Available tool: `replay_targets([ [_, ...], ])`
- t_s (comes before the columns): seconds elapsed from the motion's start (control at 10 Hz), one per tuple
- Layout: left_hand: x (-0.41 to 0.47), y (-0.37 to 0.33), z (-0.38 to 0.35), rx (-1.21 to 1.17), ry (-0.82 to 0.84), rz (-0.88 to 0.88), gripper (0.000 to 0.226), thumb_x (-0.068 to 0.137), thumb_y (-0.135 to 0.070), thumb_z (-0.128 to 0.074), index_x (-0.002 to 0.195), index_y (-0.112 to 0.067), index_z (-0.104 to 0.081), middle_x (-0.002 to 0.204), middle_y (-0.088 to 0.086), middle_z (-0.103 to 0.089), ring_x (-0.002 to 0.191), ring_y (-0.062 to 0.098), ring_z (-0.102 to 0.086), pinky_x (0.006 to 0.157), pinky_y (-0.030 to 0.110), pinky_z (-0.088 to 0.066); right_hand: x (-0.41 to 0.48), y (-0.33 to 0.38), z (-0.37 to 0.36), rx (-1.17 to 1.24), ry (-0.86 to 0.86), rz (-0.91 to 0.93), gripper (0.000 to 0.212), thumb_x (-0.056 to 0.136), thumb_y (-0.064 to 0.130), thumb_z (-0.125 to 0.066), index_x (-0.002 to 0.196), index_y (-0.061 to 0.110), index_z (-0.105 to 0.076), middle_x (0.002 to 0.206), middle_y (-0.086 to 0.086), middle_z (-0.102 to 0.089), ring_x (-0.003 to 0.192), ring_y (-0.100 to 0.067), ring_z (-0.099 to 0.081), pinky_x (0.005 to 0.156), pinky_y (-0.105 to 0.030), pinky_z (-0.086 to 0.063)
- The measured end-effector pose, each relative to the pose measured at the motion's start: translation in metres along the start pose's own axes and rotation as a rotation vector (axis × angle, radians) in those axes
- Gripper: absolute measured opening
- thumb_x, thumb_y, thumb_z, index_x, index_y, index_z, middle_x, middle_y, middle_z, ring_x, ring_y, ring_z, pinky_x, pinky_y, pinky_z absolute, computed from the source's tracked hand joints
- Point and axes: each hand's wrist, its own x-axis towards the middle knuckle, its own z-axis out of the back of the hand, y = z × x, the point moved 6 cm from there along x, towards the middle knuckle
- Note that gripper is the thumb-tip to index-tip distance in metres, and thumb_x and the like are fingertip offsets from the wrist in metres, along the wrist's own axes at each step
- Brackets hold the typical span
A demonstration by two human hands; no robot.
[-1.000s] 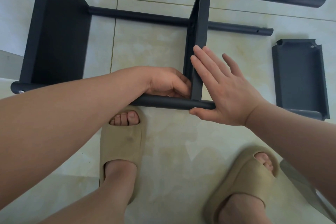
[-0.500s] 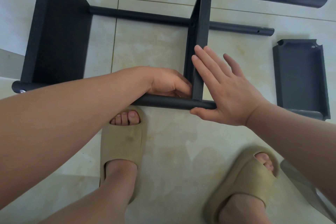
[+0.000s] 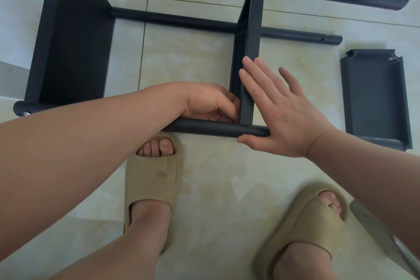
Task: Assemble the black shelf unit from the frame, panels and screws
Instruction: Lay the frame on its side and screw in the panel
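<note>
Black shelf unit (image 3: 181, 21) lies on its side on the tiled floor (image 3: 227, 177), part built, its far left corner cut off by the picture's top edge. Its middle panel (image 3: 252, 48) stands on edge between the long tubes, crossing the near tube (image 3: 213, 128) at its lower end.

Left of the middle panel, the left hand (image 3: 210, 103) sits in the corner where panel and near tube meet. Its fingers are curled in toward the panel's left face and their tips are hidden behind its edge, so whether they pinch a screw, grip the panel or hold nothing cannot be told.

Right of the middle panel, the right hand (image 3: 281, 111) is spread flat with straight fingers laid against the panel's right side, and the thumb lies under the end of the near tube.

Well left of the middle panel stands the wider end panel (image 3: 72, 41). Well right of it a loose panel (image 3: 376, 98) lies flat on the floor, apart from the frame. Below it are two feet in beige slippers (image 3: 154, 175), and a grey object (image 3: 375, 236), cut off at the lower right corner, is too partial to name.
</note>
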Motion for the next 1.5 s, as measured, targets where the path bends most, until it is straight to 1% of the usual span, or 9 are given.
replay_targets([
  [0.1, 0.0005, 0.0, -0.0004, 0.035, -0.039, 0.005, 0.011, 0.092, -0.002, -0.055, 0.097, 0.001, -0.064, 0.078, 0.006, -0.072, 0.07, 0.016, -0.07, 0.065, 0.025, -0.055, -0.0001, 0.0001, 0.0, -0.001, 0.003, 0.0, 0.106, 0.086, 0.077, -0.037, 0.16, 0.004, -0.015, 0.169, -0.01, -0.004, 0.156, -0.025, -0.004, 0.122, -0.058, -0.017],
  [0.2, 0.0017, 0.0008, 0.0008, 0.149, -0.07, 0.015, 0.022, 0.081, -0.011, -0.064, 0.099, 0.002, -0.066, 0.081, 0.011, -0.069, 0.073, 0.02, -0.067, 0.07, 0.029, -0.055, 0.0001, 0.0002, -0.0005, 0.001, 0.002, 0.001, 0.106, 0.086, 0.077, -0.037, 0.16, 0.004, -0.015, 0.169, -0.01, -0.004, 0.156, -0.025, -0.004, 0.121, -0.058, -0.017],
  [0.3, 0.0015, 0.0015, 0.0023, 0.134, -0.086, 0.011, 0.004, 0.086, -0.001, -0.062, 0.089, -0.001, -0.065, 0.07, 0.009, -0.064, 0.061, 0.017, -0.062, 0.061, 0.026, -0.051, 0.0001, -0.0001, -0.0008, 0.004, 0.002, 0.0, 0.106, 0.086, 0.077, -0.038, 0.16, 0.004, -0.015, 0.169, -0.01, -0.004, 0.156, -0.025, -0.004, 0.121, -0.059, -0.017],
  [0.7, -0.0001, -0.0023, 0.0004, 0.044, -0.041, -0.01, 0.011, 0.089, 0.008, -0.056, 0.087, -0.002, -0.06, 0.068, 0.008, -0.061, 0.059, 0.015, -0.061, 0.06, 0.023, -0.052, 0.0, 0.0001, -0.0002, 0.003, 0.01, -0.003, 0.106, 0.086, 0.077, -0.037, 0.16, 0.004, -0.015, 0.169, -0.01, -0.004, 0.157, -0.025, -0.003, 0.122, -0.058, -0.016],
  [0.8, -0.0001, -0.0023, -0.0031, -0.005, -0.024, -0.012, 0.013, 0.091, 0.005, -0.054, 0.087, -0.004, -0.062, 0.069, 0.004, -0.069, 0.061, 0.013, -0.067, 0.058, 0.021, -0.052, -0.0001, 0.0001, -0.0002, 0.004, 0.009, -0.004, 0.106, 0.086, 0.077, -0.038, 0.16, 0.005, -0.015, 0.169, -0.009, -0.004, 0.157, -0.024, -0.003, 0.122, -0.057, -0.016],
  [0.9, 0.0009, -0.0017, -0.0017, 0.104, -0.066, -0.002, 0.008, 0.085, -0.004, -0.062, 0.091, -0.002, -0.067, 0.075, 0.007, -0.07, 0.066, 0.016, -0.068, 0.062, 0.024, -0.053, 0.0, -0.0002, 0.0001, 0.003, 0.006, -0.003, 0.106, 0.086, 0.077, -0.038, 0.16, 0.004, -0.015, 0.169, -0.01, -0.004, 0.157, -0.025, -0.003, 0.122, -0.058, -0.016],
  [1.2, -0.0003, -0.0004, 0.0023, 0.106, -0.087, 0.007, 0.011, 0.09, 0.005, -0.059, 0.086, -0.002, -0.066, 0.079, 0.016, -0.061, 0.065, 0.02, -0.062, 0.067, 0.027, -0.052, 0.0001, -0.0003, 0.0001, 0.007, -0.001, -0.003, 0.106, 0.086, 0.077, -0.038, 0.16, 0.004, -0.016, 0.169, -0.01, -0.005, 0.156, -0.025, -0.004, 0.121, -0.058, -0.017],
  [1.3, -0.0005, -0.0008, 0.0013, 0.087, -0.091, 0.004, 0.012, 0.09, 0.007, -0.057, 0.099, 0.001, -0.062, 0.091, 0.022, -0.053, 0.07, 0.024, -0.056, 0.072, 0.032, -0.047, -0.0001, -0.0001, 0.0006, 0.007, -0.016, 0.0, 0.106, 0.086, 0.077, -0.039, 0.159, 0.003, -0.017, 0.169, -0.01, -0.006, 0.156, -0.026, -0.006, 0.121, -0.058, -0.018],
  [1.5, 0.0006, -0.0019, -0.003, -0.02, -0.049, 0.002, 0.012, 0.091, 0.009, -0.05, 0.095, 0.001, -0.058, 0.071, 0.007, -0.067, 0.061, 0.015, -0.067, 0.058, 0.023, -0.053, -0.0001, 0.0002, 0.0001, 0.006, -0.019, 0.003, 0.106, 0.086, 0.077, -0.039, 0.159, 0.003, -0.017, 0.169, -0.011, -0.006, 0.156, -0.026, -0.006, 0.122, -0.058, -0.017],
])
